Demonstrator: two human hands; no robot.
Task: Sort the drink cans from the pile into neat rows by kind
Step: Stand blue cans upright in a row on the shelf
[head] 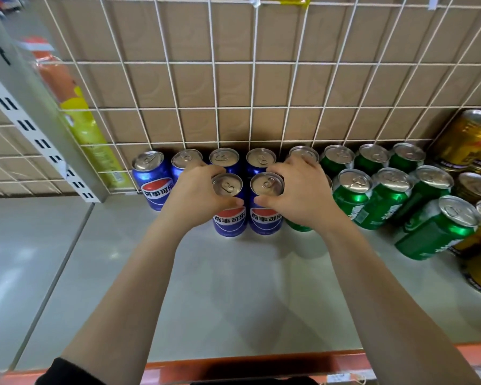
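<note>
Two blue aluminium cola cans [229, 222] stand touching at frame centre, before a back row of blue. The left hand [197, 191] curls round one, the right hand [300, 190] round the other. Shoved carelessly, they could topple the green aluminium cans [353, 201] crowding the pale shelf [233, 287] to their right.

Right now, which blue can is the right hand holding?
The front-row blue can beside the green cans: the right hand curls round its top. The left hand holds the other front blue can.
</note>
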